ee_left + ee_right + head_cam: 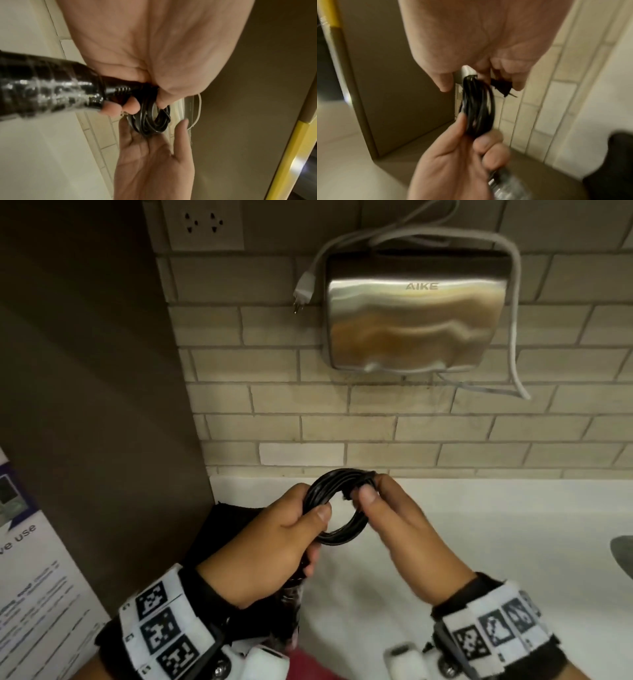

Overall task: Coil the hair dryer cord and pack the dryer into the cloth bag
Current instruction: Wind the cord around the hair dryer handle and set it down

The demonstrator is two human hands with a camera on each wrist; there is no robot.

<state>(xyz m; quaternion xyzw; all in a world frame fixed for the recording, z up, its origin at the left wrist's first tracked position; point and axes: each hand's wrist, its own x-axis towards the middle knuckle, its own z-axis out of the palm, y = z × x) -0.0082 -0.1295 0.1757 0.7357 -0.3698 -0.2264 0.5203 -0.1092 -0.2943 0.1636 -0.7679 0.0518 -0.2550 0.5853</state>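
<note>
The black hair dryer cord (337,508) is wound into a small ring held above the white counter (479,525). My left hand (308,530) grips the ring's left side with thumb on top. The same hand also holds the glossy dark dryer handle (42,88), which points down toward my wrist (294,594). My right hand (371,487) pinches the ring's upper right, where the black plug (501,86) sticks out between its fingers. The black cloth bag (226,525) lies on the counter behind my left hand, partly hidden; it also shows as a dark bag (616,162) in the right wrist view.
A steel wall-mounted hand dryer (414,313) hangs on the tiled wall, with its grey cable and loose plug (303,289) draped around it. A wall socket (203,224) is at the top left. A brown partition (102,371) stands on the left, and a sink edge (621,553) shows at the right.
</note>
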